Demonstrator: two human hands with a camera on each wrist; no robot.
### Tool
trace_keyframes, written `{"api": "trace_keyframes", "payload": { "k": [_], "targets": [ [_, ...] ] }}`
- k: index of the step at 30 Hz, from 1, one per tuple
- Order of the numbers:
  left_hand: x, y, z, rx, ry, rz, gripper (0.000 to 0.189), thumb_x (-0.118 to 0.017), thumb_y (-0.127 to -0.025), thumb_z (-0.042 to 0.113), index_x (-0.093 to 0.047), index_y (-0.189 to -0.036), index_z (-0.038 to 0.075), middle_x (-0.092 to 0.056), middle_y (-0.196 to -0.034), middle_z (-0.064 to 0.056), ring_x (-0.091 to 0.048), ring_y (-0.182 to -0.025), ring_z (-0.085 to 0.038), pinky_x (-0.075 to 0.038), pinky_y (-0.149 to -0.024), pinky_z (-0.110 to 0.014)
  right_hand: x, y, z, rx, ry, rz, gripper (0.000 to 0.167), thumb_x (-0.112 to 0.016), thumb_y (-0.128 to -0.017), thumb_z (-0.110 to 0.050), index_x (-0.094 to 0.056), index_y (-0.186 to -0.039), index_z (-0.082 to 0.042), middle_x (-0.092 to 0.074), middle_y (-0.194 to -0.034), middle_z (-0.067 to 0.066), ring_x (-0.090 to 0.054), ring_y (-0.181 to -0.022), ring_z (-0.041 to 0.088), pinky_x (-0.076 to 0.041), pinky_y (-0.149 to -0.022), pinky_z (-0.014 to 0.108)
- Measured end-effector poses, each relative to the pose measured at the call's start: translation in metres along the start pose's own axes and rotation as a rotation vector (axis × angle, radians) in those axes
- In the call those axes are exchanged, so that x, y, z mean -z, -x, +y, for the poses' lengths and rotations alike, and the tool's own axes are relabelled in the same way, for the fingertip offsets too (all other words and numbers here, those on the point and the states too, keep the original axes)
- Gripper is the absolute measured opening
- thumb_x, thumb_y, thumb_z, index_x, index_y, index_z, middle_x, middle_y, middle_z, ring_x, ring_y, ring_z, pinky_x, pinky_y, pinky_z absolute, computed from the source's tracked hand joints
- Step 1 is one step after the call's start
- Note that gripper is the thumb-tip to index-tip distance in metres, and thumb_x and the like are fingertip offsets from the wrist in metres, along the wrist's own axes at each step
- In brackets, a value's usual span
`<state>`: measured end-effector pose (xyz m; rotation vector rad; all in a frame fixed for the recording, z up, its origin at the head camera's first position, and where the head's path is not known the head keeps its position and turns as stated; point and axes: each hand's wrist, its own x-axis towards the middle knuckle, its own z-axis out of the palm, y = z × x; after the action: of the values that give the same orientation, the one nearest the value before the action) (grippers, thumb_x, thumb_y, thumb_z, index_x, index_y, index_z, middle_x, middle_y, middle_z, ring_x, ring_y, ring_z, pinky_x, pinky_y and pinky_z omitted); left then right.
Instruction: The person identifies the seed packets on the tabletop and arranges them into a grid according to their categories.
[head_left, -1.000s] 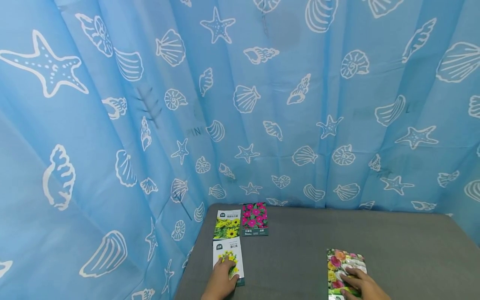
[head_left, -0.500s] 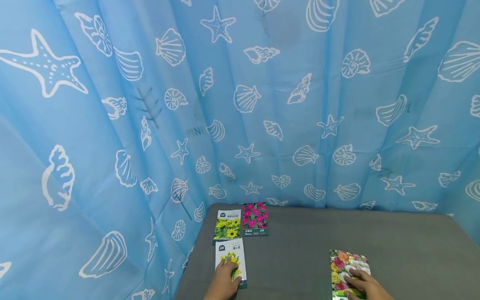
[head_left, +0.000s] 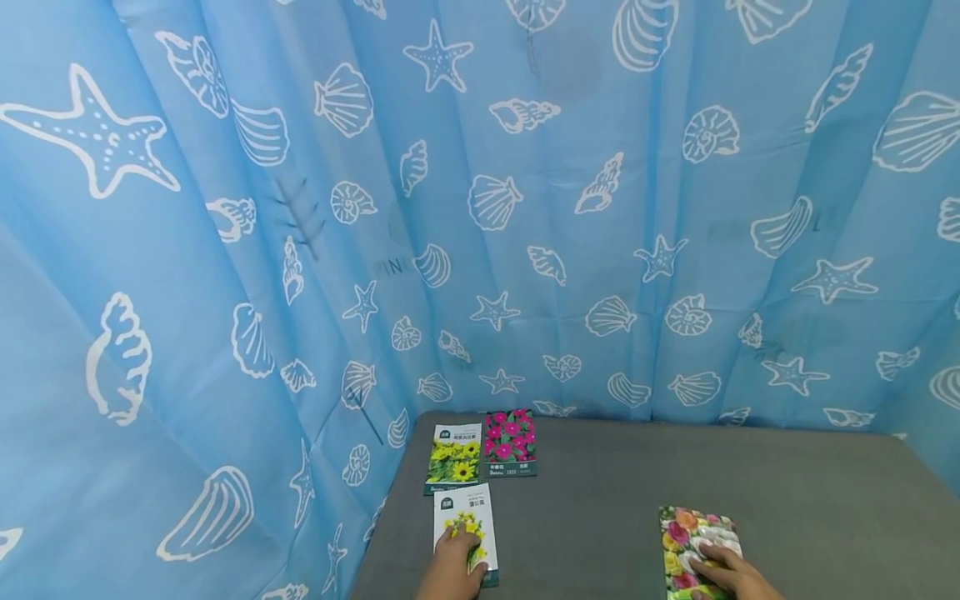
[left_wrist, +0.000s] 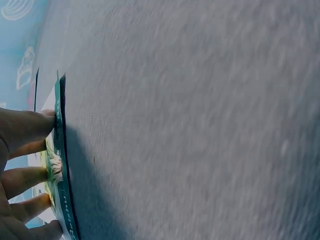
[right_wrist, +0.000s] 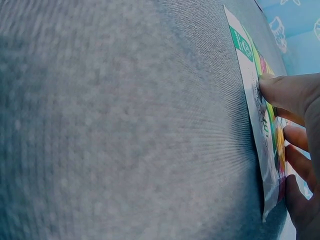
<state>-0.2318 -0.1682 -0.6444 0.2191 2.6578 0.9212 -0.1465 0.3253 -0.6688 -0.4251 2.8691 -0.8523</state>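
Left wrist view gives me the spread, relaxed fingers (left_wrist: pixel 25 179) of the left hand (head_left: pixel 456 565), tips resting on a flat white packet with yellow flowers and a dark green band (head_left: pixel 472 515), thumb at its near edge, nothing curled around it. Across from it I see the right hand (head_left: pixel 726 575) placed likewise, its fingers (right_wrist: pixel 297 137) loosely spread and touching a glossy flat packet printed with multicoloured roses (head_left: pixel 681 546). Both packets lie well apart on the grey cloth-covered desk (head_left: pixel 581 521). Just beyond the white one I make out a flat packet with yellow sunflowers (head_left: pixel 455 457); whether their edges touch or overlap, I cannot tell. Beside that lies a flat packet with magenta flowers (head_left: pixel 511 442). Behind everything hangs a blue curtain with white shells and starfish (head_left: pixel 555 217).
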Motion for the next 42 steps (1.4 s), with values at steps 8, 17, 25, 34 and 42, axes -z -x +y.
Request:
{"api": "trace_keyframes", "payload": {
  "k": [8, 17, 25, 34, 42],
  "targets": [
    [-0.006, -0.002, 0.003, -0.052, -0.019, -0.001, 0.037, -0.083, -0.091, 0.015, -0.072, -0.121, -0.004, -0.060, -0.142, -0.038, -0.041, -0.141, -0.067, -0.034, -0.116, -0.077, 0.004, -0.003, -0.009, -0.053, -0.052, -0.031, 0.057, -0.070, -0.101, -0.046, -0.071, -0.135, 0.000, -0.061, -0.140, 0.028, -0.064, -0.116, 0.045, -0.060, -0.090, 0.054],
    [-0.008, 0.003, 0.008, -0.032, -0.007, -0.042, 0.035, -0.082, -0.092, 0.014, -0.072, -0.122, -0.002, -0.061, -0.143, -0.034, -0.041, -0.143, -0.065, -0.034, -0.117, -0.076, 0.001, -0.002, -0.009, -0.088, -0.095, -0.054, 0.059, -0.073, -0.099, -0.043, -0.070, -0.135, 0.002, -0.060, -0.141, 0.030, -0.062, -0.118, 0.055, -0.059, -0.091, 0.059],
    [-0.014, 0.001, 0.013, -0.050, -0.038, -0.022, 0.035, -0.083, -0.091, 0.016, -0.073, -0.119, -0.002, -0.061, -0.143, -0.036, -0.043, -0.140, -0.067, -0.038, -0.113, -0.077, 0.003, 0.000, -0.010, -0.041, -0.061, -0.042, 0.057, -0.069, -0.101, -0.045, -0.070, -0.136, 0.000, -0.059, -0.141, 0.029, -0.064, -0.116, 0.046, -0.061, -0.089, 0.053],
    [-0.021, 0.002, 0.018, -0.036, -0.057, -0.019, 0.035, -0.083, -0.091, 0.018, -0.074, -0.120, 0.001, -0.061, -0.144, -0.035, -0.043, -0.141, -0.065, -0.039, -0.113, -0.077, 0.005, 0.001, -0.009, -0.039, -0.114, -0.057, 0.059, -0.068, -0.102, -0.045, -0.068, -0.137, 0.004, -0.056, -0.142, 0.033, -0.064, -0.116, 0.044, -0.062, -0.090, 0.046],
    [-0.021, 0.002, 0.025, -0.005, -0.046, -0.043, 0.034, -0.083, -0.091, 0.017, -0.075, -0.121, 0.001, -0.060, -0.145, -0.035, -0.042, -0.143, -0.065, -0.039, -0.113, -0.076, 0.006, -0.001, -0.017, -0.121, -0.166, -0.077, 0.059, -0.073, -0.099, -0.041, -0.068, -0.137, 0.004, -0.056, -0.144, 0.034, -0.062, -0.120, 0.054, -0.061, -0.091, 0.055]
  ]
}}
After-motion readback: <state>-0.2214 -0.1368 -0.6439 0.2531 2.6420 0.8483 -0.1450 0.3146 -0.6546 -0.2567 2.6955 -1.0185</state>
